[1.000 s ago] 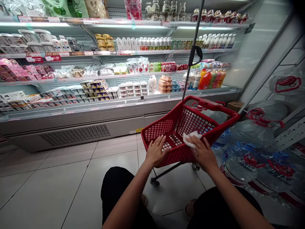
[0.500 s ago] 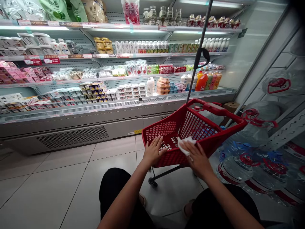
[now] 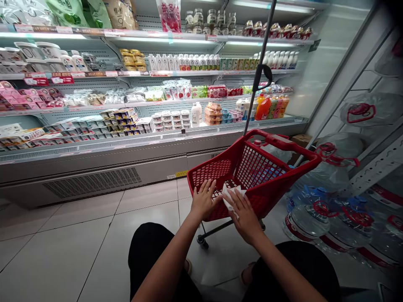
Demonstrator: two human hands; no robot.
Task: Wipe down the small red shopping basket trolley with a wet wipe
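A red plastic shopping cart (image 3: 267,197) stands on the floor in front of my knees, its basket open at the top. My left hand (image 3: 203,200) rests on the near rim of the basket, fingers stretched out and holding nothing. Beside it, my right hand (image 3: 244,216) presses a white tissue (image 3: 229,197) against the same rim, with the tissue's edges showing around the fingers. Only a small gap separates the two hands. The underside of the tissue is hidden.
A refrigerated display case (image 3: 94,180) runs behind the cart, its shelves stocked with dairy cups, bottles and bags. Large water bottles (image 3: 307,222) stand on the floor at the right. A thin dark pole (image 3: 262,54) rises from the cart. Pale tiles (image 3: 78,235) cover the floor.
My right hand has slid left along the basket rim with the tissue, closer to my left hand. My left hand stays at about the same place on the rim.
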